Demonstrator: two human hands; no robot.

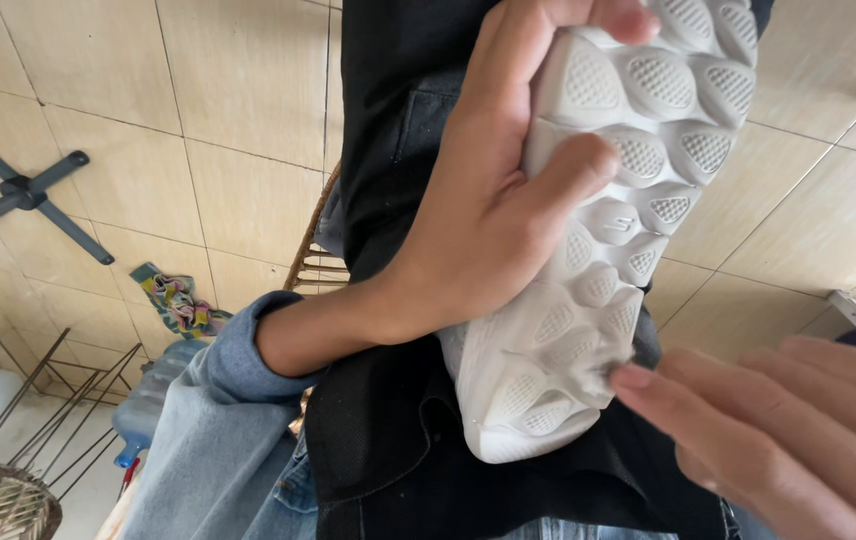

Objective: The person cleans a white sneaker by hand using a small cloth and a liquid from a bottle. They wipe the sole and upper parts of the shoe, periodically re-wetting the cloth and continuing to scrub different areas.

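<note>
Shoe: a white rubber-soled shoe (598,240) with rounded, cross-hatched tread pods lies sole-up across my lap, over a black cloth apron (388,440) – this turns the tread toward me.
Left hand: my left hand (478,220) wraps the sole from its edge, thumb pressed across the mid-tread, fingers curled round the far side – a firm clasp that steadies the shoe.
Right hand: my right hand (778,430) comes in from the lower right with fingers held out nearly straight and close together; it grips nothing. One fingertip (633,378) touches the sole near the heel end, where a greyish smear or flap of material shows. I cannot tell what that material is.
Sleeve: a light blue denim sleeve (228,400) covers my left forearm, pushed back from the wrist.
Floor: beige square floor tiles (178,150) lie beneath me.
Nearby: a dark metal cross-shaped stand base (28,190), a multicoloured crumpled rag (178,300) and a clear blue plastic water bottle (148,410) sit well apart from the shoe.
</note>
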